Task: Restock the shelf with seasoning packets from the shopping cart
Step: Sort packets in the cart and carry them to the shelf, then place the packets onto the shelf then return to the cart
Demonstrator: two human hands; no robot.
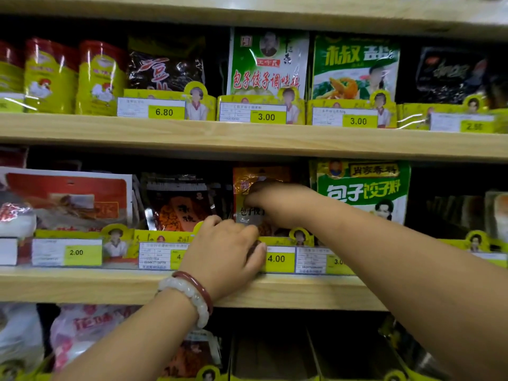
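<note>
An orange-brown seasoning packet (261, 177) stands upright in a yellow display box (275, 240) on the middle shelf (110, 287). My right hand (277, 204) reaches in from the right and grips the packet's front, fingers curled over it. My left hand (225, 251), with a white bead bracelet and a red bangle at the wrist, holds the front edge of the same yellow box, covering part of the 4.00 price tag (277, 259). The lower part of the packet is hidden behind both hands. The shopping cart is out of view.
Neighbouring boxes hold a dark red packet (178, 207) on the left and a green packet (362, 188) on the right. The upper shelf (247, 138) carries green packets and yellow chicken tins. Below, empty cardboard trays (275, 358) and bags sit on the bottom shelf.
</note>
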